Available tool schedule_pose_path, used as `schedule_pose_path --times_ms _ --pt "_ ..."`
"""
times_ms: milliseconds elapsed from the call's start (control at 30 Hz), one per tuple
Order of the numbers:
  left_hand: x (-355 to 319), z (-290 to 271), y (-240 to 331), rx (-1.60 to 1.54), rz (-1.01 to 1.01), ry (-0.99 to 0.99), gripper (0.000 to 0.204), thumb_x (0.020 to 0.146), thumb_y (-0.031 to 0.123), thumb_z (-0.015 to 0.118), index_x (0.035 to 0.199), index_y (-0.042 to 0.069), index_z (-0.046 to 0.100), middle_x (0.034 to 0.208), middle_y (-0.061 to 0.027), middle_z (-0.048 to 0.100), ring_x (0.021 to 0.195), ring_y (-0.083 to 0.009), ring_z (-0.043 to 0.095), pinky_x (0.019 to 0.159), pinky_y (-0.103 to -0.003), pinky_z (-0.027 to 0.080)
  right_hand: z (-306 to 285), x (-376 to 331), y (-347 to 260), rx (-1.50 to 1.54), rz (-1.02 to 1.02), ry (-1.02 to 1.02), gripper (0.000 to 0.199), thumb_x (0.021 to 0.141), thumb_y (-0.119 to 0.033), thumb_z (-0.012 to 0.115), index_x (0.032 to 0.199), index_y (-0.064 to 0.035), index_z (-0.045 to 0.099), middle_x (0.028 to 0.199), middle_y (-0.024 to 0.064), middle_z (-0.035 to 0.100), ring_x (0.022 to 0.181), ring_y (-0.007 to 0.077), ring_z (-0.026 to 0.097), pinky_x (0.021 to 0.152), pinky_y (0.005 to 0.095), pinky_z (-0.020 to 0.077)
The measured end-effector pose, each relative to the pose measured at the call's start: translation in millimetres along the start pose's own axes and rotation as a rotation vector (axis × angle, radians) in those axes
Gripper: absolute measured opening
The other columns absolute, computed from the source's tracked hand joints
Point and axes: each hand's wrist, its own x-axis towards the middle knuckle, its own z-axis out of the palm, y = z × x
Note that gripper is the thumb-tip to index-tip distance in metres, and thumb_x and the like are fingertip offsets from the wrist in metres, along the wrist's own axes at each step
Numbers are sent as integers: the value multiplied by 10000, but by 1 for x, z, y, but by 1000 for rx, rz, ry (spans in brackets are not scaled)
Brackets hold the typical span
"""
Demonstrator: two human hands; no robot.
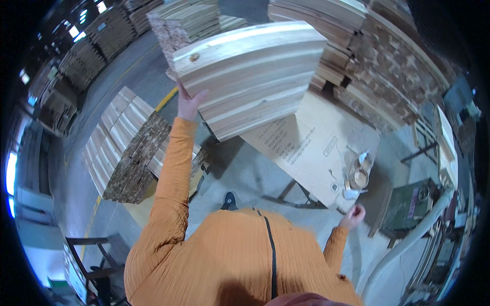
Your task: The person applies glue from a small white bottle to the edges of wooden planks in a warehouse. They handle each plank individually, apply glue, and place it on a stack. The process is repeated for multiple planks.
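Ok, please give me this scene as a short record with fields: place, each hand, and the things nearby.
place: wood workshop, concrete floor, lumber stacks around
left hand: raised, grips the edge of a bundle of boards
boards: pale planks held together, tilted, above the table
right hand: closed in a loose fist, low by the table corner; whether it holds anything cannot be told
table: sheet top on trestle legs, small round containers near its corner
near left: low plank stack on the floor
clothing: orange sleeves

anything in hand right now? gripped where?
Left hand holds a stack of wooden boards by its near left end. Right hand is closed; contents cannot be told.
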Motion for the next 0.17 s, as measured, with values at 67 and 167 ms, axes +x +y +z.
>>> schedule_pose_path --times_ms 67,167 --pt "-3 -1 -7 -55 45 -2 779 740 124 727 1373 56 279 1303 -82 429 1175 -188 428 977 -318 368 5 0 -8 89 44 -70 262 850 -2 547 1112 7 529 920 55 533 803 106 494 730 253 441" --pt "5 -14 -20 156 136 9 840 743 146 730 1404 63 219 1342 -70 389 1220 -203 388 999 -336 352 20 -18 -24 286 115 -223 245 856 -29 558 1100 -6 555 870 47 537 809 124 510 711 261 439"
